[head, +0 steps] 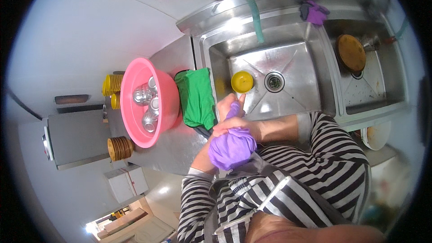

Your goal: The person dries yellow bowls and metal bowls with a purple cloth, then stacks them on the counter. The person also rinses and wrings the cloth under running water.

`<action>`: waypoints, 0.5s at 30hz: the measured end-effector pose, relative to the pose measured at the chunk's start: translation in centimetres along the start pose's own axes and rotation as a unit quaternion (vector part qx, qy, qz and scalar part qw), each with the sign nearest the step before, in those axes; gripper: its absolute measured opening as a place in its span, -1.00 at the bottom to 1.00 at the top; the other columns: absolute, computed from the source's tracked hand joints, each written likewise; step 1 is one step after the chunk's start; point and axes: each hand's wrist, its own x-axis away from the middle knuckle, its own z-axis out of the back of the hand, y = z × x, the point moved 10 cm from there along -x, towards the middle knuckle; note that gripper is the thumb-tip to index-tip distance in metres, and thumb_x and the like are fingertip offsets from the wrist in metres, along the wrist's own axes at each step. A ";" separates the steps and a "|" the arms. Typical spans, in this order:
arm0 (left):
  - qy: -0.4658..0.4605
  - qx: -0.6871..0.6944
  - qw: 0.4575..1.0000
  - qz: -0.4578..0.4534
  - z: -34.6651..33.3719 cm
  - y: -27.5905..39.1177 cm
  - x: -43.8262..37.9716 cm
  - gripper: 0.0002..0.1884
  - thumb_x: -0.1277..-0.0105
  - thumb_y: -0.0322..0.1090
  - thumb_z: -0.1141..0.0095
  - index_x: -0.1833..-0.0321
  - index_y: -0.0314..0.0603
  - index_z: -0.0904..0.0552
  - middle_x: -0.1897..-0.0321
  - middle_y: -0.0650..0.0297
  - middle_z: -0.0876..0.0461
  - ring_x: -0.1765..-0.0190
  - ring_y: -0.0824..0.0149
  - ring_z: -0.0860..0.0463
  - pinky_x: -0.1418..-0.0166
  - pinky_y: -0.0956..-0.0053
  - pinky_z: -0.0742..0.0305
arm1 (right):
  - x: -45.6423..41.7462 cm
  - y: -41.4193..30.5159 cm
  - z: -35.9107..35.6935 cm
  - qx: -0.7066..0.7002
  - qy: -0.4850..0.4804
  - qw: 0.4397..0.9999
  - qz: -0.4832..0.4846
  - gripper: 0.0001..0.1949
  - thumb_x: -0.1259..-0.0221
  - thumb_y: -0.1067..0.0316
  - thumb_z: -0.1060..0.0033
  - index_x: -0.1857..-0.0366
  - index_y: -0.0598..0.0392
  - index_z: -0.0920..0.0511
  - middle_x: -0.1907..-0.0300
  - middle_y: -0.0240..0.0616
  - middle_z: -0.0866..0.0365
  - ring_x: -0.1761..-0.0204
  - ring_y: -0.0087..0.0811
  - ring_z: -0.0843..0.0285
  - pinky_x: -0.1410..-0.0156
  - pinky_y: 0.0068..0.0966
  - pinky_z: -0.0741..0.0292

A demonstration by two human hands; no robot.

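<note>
Both of my hands grip a twisted purple cloth (233, 148) at the front edge of the larger steel sink basin (293, 84). My left hand (226, 106) is the farther one and closes around the thin twisted end. Just behind it, my right hand (238, 125) squeezes the cloth's middle, with my right forearm crossing in from the right. The cloth's bunched part bulges out below, close to my striped top. Beyond my left hand, a small yellow bowl (242, 81) sits in the basin, left of the drain (274, 82).
On the left counter stand a pink basin (172, 94) of metal bowls (143, 95), a green cloth (195, 96) and stacked yellow bowls (114, 84). A green hose (253, 10) hangs over the sink. The right basin holds a round brown object (351, 54); a purple-and-dark cloth (315, 12) lies behind.
</note>
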 end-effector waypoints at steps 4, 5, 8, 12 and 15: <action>0.088 0.148 0.949 0.263 -2.5 -3.3 4.0 -0.66 -0.26 -0.25 -0.28 0.51 -0.29 -0.44 0.65 0.06 -0.47 0.64 0.13 -0.40 0.50 0.26 -0.35 | 0.0 -2.8 -2.1 -0.102 -0.047 0.989 0.094 -0.79 -0.41 0.23 -0.06 0.13 0.12 -0.59 0.18 -0.39 -0.63 0.18 -0.58 -0.58 0.01 -0.65 -0.51; 0.082 0.137 0.957 0.243 -2.9 -2.9 4.1 -0.67 -0.26 -0.24 -0.27 0.48 -0.30 -0.45 0.62 0.05 -0.48 0.60 0.12 -0.41 0.46 0.25 -0.36 | -0.6 -3.4 0.6 -0.068 0.001 0.986 0.150 -0.78 -0.43 0.25 0.00 0.08 0.13 -0.56 0.13 -0.34 -0.61 0.10 -0.56 -0.56 -0.09 -0.61 -0.47; 0.061 0.083 0.975 0.197 -3.3 -2.7 4.4 -0.69 -0.27 -0.21 -0.26 0.38 -0.33 -0.48 0.54 0.02 -0.51 0.50 0.09 -0.45 0.36 0.23 -0.38 | 0.6 -6.2 3.2 0.076 0.083 0.940 0.321 -0.73 -0.45 0.26 0.06 -0.05 0.16 -0.51 -0.01 -0.21 -0.58 -0.09 -0.48 -0.51 -0.31 -0.53 -0.39; 0.048 0.024 0.987 0.150 -4.4 -3.2 4.4 -0.67 -0.28 -0.18 -0.25 0.26 -0.36 -0.51 0.43 -0.03 -0.55 0.35 0.05 -0.50 0.22 0.19 -0.41 | -0.5 -8.1 5.7 0.068 0.180 0.917 0.349 -0.70 -0.34 0.15 -0.05 0.01 0.08 -0.57 0.05 -0.28 -0.61 -0.04 -0.46 -0.53 -0.24 -0.47 -0.45; 0.046 -0.031 0.987 0.148 -4.6 -4.0 4.3 -0.64 -0.29 -0.15 -0.24 0.16 -0.38 -0.54 0.35 -0.06 -0.57 0.24 0.02 -0.54 0.11 0.16 -0.43 | -0.1 -8.6 3.0 -0.107 0.211 0.931 0.278 -0.74 -0.29 0.13 -0.08 0.12 0.06 -0.59 0.17 -0.37 -0.63 0.07 -0.43 -0.55 -0.15 -0.43 -0.47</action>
